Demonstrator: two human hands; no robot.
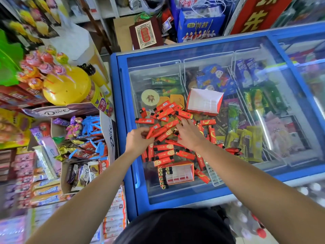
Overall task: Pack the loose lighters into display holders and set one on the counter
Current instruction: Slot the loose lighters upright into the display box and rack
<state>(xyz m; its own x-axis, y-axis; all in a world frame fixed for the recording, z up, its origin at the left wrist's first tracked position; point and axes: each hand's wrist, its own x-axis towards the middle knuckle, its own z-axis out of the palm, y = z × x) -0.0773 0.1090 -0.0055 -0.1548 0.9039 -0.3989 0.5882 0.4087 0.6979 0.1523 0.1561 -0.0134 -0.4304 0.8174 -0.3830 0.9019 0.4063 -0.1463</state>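
Red lighters (pixel 163 147) lie strewn across the glass-topped freezer counter (pixel 119 103) in a shop. Near holder (pixel 182 175), at the counter's front, has lighters stood upright in its left slots, white dividers bare to the rt. Far holder (pixel 204 103) sits tilted beyond the pile, showing bare white cells. Left hand (pixel 139 140) has fingers clenched round a bunch of lighters at the pile's left edge. The right hand (pixel 189 134) rests atop the pile's middle, fingers bent over it; can't tell if grasping. Open glass shows btwn near holder & front rim. Ice-cream packs (pixel 216 80) visible under the glass. Dove box (pixel 109 131) of sweets & yellow lollipop stand (pixel 66 85) crowd the counter's left side.
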